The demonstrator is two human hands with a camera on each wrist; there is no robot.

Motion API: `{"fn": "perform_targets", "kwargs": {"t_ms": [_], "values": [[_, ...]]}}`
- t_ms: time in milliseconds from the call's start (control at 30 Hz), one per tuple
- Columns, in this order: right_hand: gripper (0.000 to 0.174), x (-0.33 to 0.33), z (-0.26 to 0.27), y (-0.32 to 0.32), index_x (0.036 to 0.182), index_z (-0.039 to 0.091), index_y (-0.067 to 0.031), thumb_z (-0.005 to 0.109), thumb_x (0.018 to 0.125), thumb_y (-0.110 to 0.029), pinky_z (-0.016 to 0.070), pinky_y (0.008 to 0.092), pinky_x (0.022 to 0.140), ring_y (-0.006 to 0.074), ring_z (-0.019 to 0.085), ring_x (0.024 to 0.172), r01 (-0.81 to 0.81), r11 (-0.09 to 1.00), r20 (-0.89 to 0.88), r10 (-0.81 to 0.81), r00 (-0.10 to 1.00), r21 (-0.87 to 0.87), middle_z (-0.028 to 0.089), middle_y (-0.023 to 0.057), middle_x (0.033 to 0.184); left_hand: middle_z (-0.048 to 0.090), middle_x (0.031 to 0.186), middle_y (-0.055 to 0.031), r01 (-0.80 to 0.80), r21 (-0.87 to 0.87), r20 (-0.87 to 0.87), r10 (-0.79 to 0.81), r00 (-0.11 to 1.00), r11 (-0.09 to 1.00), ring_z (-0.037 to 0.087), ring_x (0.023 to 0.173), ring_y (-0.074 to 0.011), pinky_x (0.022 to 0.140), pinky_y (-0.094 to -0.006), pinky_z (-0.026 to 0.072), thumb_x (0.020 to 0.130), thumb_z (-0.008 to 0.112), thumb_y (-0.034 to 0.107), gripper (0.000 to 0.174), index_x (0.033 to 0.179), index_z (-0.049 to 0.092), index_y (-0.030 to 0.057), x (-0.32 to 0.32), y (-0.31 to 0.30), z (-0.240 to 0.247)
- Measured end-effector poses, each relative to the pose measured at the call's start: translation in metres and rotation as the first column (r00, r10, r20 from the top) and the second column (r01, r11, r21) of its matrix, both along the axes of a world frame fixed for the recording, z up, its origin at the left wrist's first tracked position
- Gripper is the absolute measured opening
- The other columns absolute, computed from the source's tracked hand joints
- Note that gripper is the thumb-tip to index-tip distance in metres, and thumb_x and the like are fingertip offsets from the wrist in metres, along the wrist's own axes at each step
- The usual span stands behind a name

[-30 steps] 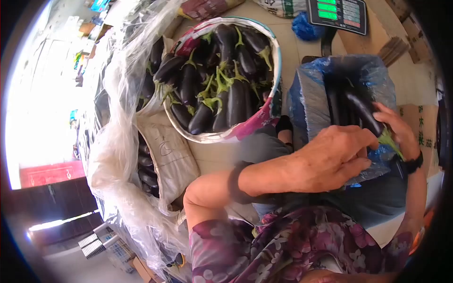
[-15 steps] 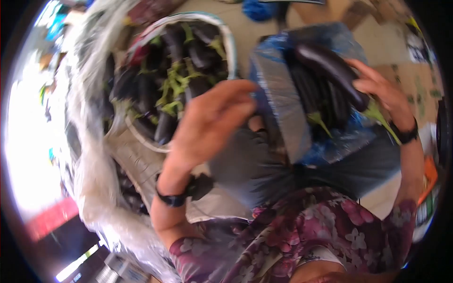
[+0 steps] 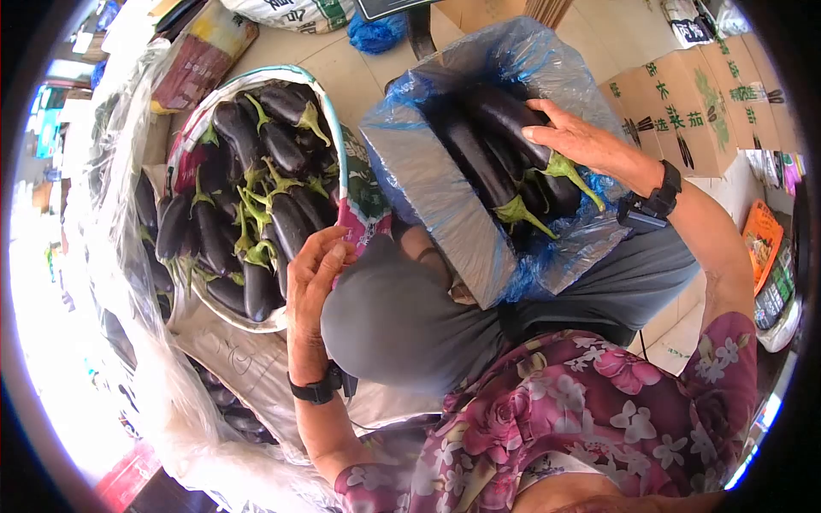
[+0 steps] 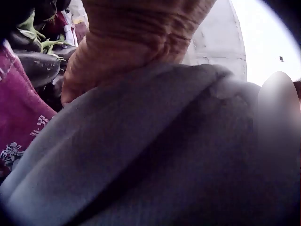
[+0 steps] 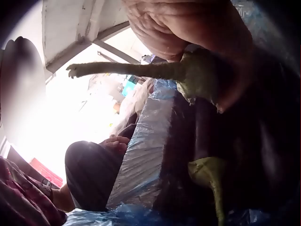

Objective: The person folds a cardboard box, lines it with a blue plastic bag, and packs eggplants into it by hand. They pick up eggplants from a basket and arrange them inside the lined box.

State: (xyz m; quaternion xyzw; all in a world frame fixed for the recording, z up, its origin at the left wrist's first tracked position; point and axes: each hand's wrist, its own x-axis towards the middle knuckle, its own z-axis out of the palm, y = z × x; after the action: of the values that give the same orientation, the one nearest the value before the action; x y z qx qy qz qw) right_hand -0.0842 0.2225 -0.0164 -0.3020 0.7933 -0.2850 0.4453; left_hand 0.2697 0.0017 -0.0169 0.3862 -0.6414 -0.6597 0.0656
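In the head view my right hand point(image 3: 590, 150) grips a dark purple eggplant point(image 3: 505, 120) near its green cap, inside a box lined with blue plastic point(image 3: 445, 209). Other eggplants lie under and beside it, one with its long stem point(image 3: 522, 209) pointing toward me. The right wrist view shows the gripped eggplant's cap and stem point(image 5: 188, 75) just under my palm. My left hand point(image 3: 316, 278) is at my left knee point(image 3: 385, 316), fingers loosely bent with nothing in them. Its fingertips are near the rim of a round sack point(image 3: 342, 171) full of eggplants point(image 3: 291, 222).
Clear plastic sheeting point(image 3: 162, 376) drapes along the left, over more eggplants. Printed cardboard point(image 3: 676, 111) lies to the right of the box. A blue plastic bundle point(image 3: 376, 34) and part of a scale display point(image 3: 393, 7) are at the back.
My left hand has moved left from the eggplant at the box, past the round sack, and down to my knee. My right hand has lowered its eggplant onto the others in the box.
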Motion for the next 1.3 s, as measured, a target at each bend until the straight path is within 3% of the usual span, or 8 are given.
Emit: {"fn": "perform_targets", "kwargs": {"t_ms": [133,200,300,533,700,1033,1200,1300], "values": [[0.073,-0.003,0.0,-0.001,0.149,0.029,0.0005,0.054,0.098,-0.045,0.0339,0.034,0.109,0.0238,0.045,0.129,-0.056,0.998,0.042,0.056,0.998,-0.007,0.046,0.0185,0.141,0.067,0.102,-0.0101,-0.033,0.04,-0.003,0.033,0.999,0.999,0.064,0.093,-0.015,0.084,-0.0263,0.0487,0.097,0.059,0.02,0.038,0.127,0.058,-0.0026,0.001,-0.002,-0.012],[0.071,-0.008,0.0,0.001,0.15,0.029,0.0006,0.057,0.098,-0.039,0.0295,0.035,0.114,0.0251,0.041,0.134,-0.005,1.0,0.235,0.012,0.972,-0.031,0.044,0.0163,0.144,0.067,0.103,-0.0091,-0.007,0.018,-0.019,0.008,1.0,1.0,0.063,0.089,-0.013,0.079,-0.0262,0.05,0.097,0.06,0.021,0.037,0.127,0.058,-0.0012,0.006,-0.007,-0.025],[0.056,0.005,0.045,0.003,0.143,0.043,-0.0055,0.057,0.098,-0.036,0.0546,0.0242,0.074,0.0092,0.062,0.093,0.204,0.979,0.362,-0.192,0.912,0.004,0.062,0.0067,0.111,0.07,0.094,-0.0097,-0.009,-0.099,0.033,0.012,0.999,0.995,0.065,0.086,-0.0127,0.075,-0.0274,0.051,0.094,0.061,0.016,0.032,0.122,0.061,0.0005,0.013,-0.009,-0.026],[0.073,0.001,0.106,0.013,0.143,0.038,0.0024,0.059,0.089,-0.042,0.0536,0.0223,0.053,0.0139,0.065,0.058,0.099,0.993,0.357,-0.072,0.931,-0.057,0.064,0.0138,0.083,0.07,0.099,-0.0138,-0.198,-0.376,0.033,0.227,0.973,0.905,0.067,0.088,-0.0188,0.079,-0.0304,0.0518,0.092,0.062,0.014,0.029,0.117,0.063,-0.0024,0.047,-0.027,-0.034],[0.083,0.021,0.106,-0.004,0.145,0.035,0.0014,0.06,0.086,-0.052,0.0514,0.023,0.048,0.0141,0.063,0.055,0.081,0.973,0.355,0.002,0.935,-0.218,0.063,0.013,0.078,0.066,0.094,-0.0176,-0.241,-0.718,0.015,0.36,0.933,0.653,0.068,0.085,-0.0307,0.077,-0.0364,0.0523,0.086,0.064,0.008,0.023,0.108,0.066,0.001,0.079,-0.051,-0.058],[0.065,0.077,0.104,-0.101,0.144,0.036,0.0009,0.049,0.096,-0.04,0.0549,0.0212,0.059,0.0128,0.067,0.07,-0.047,0.957,0.342,0.148,0.928,-0.287,0.064,0.0126,0.09,0.061,0.11,-0.0184,-0.446,-0.746,-0.06,0.617,0.784,0.495,0.064,0.1,-0.0322,0.083,-0.0381,0.0533,0.085,0.066,0.005,0.026,0.111,0.066,0.0009,0.133,-0.073,-0.068],[0.058,0.095,0.094,-0.134,0.143,0.04,-0.0007,0.048,0.098,-0.037,0.054,0.0224,0.064,0.0117,0.066,0.074,-0.092,0.962,0.359,0.184,0.915,-0.258,0.061,0.0098,0.096,0.059,0.117,-0.0211,0.098,-0.827,0.366,0.398,0.841,0.553,0.055,0.115,-0.0409,0.096,-0.0456,0.0452,0.074,0.078,0.018,0.065,0.132,0.052,0.0035,0.176,-0.086,-0.095],[0.056,0.108,0.087,-0.156,0.141,0.042,-0.0026,0.05,0.098,-0.037,0.0535,0.0227,0.064,0.0117,0.065,0.075,-0.105,0.965,0.403,0.197,0.894,-0.239,0.061,0.0088,0.098,0.057,0.122,-0.0235,0.115,-0.736,0.496,0.415,0.763,0.668,0.054,0.117,-0.0403,0.095,-0.0446,0.0462,0.07,0.081,0.02,0.078,0.138,0.046,0.0049,0.171,-0.093,-0.105]]}}
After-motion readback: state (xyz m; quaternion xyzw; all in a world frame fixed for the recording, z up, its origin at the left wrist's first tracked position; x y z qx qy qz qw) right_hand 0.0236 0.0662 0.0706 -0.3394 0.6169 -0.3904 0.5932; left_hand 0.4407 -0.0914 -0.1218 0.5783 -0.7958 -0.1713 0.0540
